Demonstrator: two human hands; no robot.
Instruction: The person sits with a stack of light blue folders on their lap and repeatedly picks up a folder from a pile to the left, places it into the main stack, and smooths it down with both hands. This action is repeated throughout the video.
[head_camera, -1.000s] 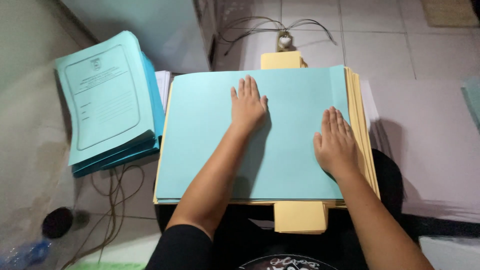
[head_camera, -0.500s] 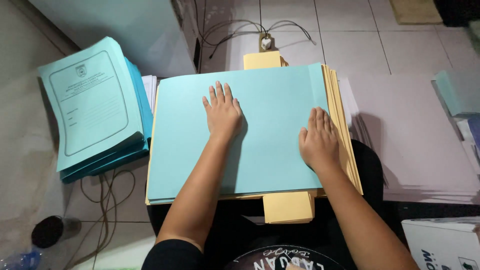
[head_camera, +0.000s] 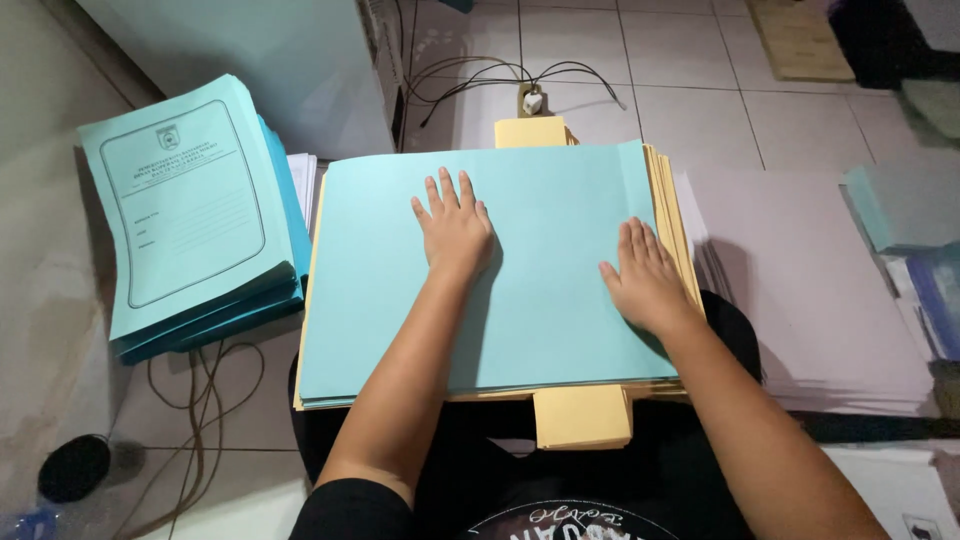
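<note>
Landmark: the blue sheet (head_camera: 520, 290), a large plain pale-blue card lying flat on the person's lap, topmost on a pile.
Strip below: a tan card strip (head_camera: 582, 417) sticks out from under the blue sheet's near edge, closest to the body.
Right hand: the right hand (head_camera: 645, 280) lies palm down on the blue sheet near its right edge, fingers straight and close together, gripping nothing.
Left hand: the left hand (head_camera: 455, 228) lies flat near the sheet's middle, a little farther from the body than the right hand, fingers slightly spread, closed on nothing.
Sheet against the hands: it lies under both palms, pressed and not pinched; its edges are free.
Pile beneath: tan folders (head_camera: 672, 215) show as stacked edges along the sheet's right side.
Left of the sheet: a stack of printed blue folders (head_camera: 190, 220) on the floor, apart from both hands.
Right of the sheet: a stack of pale sheets (head_camera: 810, 290).
Beyond the sheet: dark cables (head_camera: 500, 82) and a plug on the tiled floor.
</note>
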